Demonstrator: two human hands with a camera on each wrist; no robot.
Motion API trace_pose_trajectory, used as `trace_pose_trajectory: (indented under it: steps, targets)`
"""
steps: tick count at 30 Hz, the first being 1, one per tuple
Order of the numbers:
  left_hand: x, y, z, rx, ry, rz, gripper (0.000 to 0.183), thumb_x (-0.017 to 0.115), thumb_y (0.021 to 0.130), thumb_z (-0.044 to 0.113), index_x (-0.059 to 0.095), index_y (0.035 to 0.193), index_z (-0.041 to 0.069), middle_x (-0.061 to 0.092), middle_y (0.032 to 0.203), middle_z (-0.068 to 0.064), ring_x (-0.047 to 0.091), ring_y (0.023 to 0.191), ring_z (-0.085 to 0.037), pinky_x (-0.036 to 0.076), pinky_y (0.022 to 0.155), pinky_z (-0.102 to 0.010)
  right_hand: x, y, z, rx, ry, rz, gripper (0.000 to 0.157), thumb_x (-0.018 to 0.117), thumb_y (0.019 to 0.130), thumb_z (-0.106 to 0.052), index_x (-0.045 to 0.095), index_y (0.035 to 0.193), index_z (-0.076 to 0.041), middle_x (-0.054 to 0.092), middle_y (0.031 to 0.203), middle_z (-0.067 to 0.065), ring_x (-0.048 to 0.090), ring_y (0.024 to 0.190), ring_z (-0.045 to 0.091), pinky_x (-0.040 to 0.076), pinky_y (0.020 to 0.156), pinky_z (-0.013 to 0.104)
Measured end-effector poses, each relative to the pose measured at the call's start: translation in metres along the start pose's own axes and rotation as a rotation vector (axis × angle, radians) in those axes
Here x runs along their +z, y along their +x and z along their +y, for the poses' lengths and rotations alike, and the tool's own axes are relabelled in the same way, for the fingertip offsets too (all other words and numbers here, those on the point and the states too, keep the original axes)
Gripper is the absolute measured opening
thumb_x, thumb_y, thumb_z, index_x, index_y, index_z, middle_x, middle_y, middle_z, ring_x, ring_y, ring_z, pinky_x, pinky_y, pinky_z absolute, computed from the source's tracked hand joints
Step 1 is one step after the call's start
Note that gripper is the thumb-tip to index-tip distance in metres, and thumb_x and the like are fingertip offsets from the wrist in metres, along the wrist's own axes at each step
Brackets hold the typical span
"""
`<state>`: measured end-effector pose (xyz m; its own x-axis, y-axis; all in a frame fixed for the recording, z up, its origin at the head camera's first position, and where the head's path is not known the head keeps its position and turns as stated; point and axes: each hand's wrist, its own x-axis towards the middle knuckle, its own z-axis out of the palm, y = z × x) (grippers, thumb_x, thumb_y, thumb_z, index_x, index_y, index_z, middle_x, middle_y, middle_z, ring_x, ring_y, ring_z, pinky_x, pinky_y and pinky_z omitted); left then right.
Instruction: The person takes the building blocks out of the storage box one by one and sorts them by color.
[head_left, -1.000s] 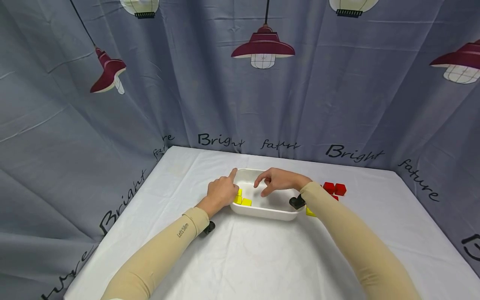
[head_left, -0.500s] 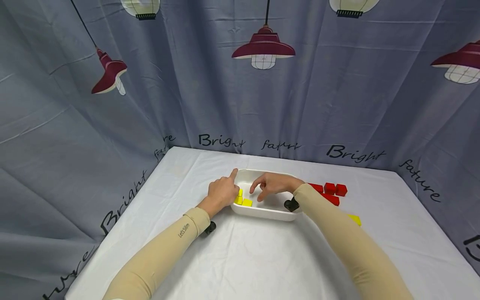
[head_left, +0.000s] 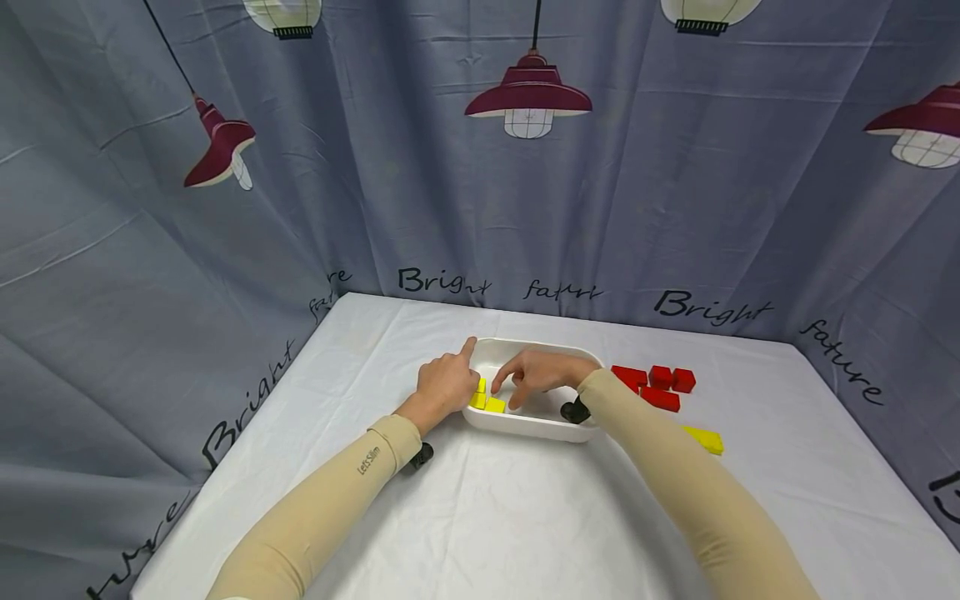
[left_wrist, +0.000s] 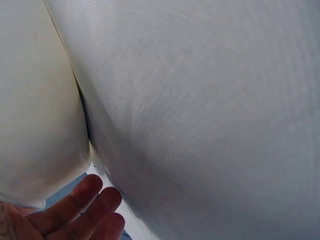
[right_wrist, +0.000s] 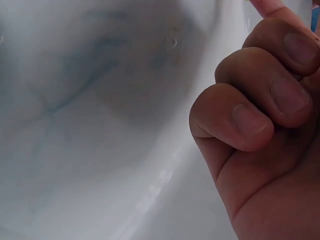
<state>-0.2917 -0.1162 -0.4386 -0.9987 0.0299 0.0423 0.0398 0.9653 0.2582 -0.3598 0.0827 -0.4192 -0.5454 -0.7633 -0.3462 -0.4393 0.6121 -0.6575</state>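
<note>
At the middle of the table is a white tub (head_left: 525,427). My left hand (head_left: 444,383) grips its left end, one finger extended along the rim; in the left wrist view, several fingertips (left_wrist: 107,197) show beside the tub's outer wall. Yellow blocks (head_left: 495,405) lie inside the tub near that hand. Over the tub's inside reaches my right hand (head_left: 538,372), thumb and index finger spread, their tips close to the nearest yellow block, nothing between them. The right wrist view shows its other fingers (right_wrist: 250,122) curled toward the palm.
Several red blocks (head_left: 660,400) lie on the white-covered table (head_left: 525,517) right of the tub. A yellow block (head_left: 705,440) sits nearer, partly behind the right sleeve (head_left: 675,467). A grey curtain (head_left: 420,192) stands behind the table.
My right hand has moved left and slightly down inside the tub toward the yellow blocks. The red blocks and the outer yellow block have come out from behind the right arm. The left hand stays put.
</note>
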Motion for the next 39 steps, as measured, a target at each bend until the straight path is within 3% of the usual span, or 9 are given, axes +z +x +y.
trace_pose_trajectory:
  steps: [28, 39]
  targets:
    - [0.000, 0.001, -0.001, 0.004, 0.009, -0.007, 0.065, 0.050, 0.098, 0.027, 0.031, 0.159, 0.022, 0.072, 0.094, -0.012, 0.059, 0.062, -0.022, 0.049, 0.058, -0.039, 0.004, 0.008, -0.009, -0.022, 0.002, -0.050, 0.035, 0.083, 0.078, -0.012, 0.077, 0.110, -0.025, 0.043, 0.063, -0.004, 0.034, 0.055, 0.012, 0.027, 0.055, 0.025]
    - [0.001, 0.002, -0.001, 0.005, 0.011, 0.006, 0.065, 0.051, 0.096, 0.027, 0.032, 0.159, 0.023, 0.073, 0.096, -0.013, 0.062, 0.067, -0.023, 0.050, 0.060, -0.041, 0.005, 0.007, -0.012, -0.031, -0.004, -0.085, 0.031, 0.081, 0.080, -0.010, 0.078, 0.108, -0.023, 0.044, 0.061, -0.005, 0.035, 0.055, 0.010, 0.028, 0.055, 0.024]
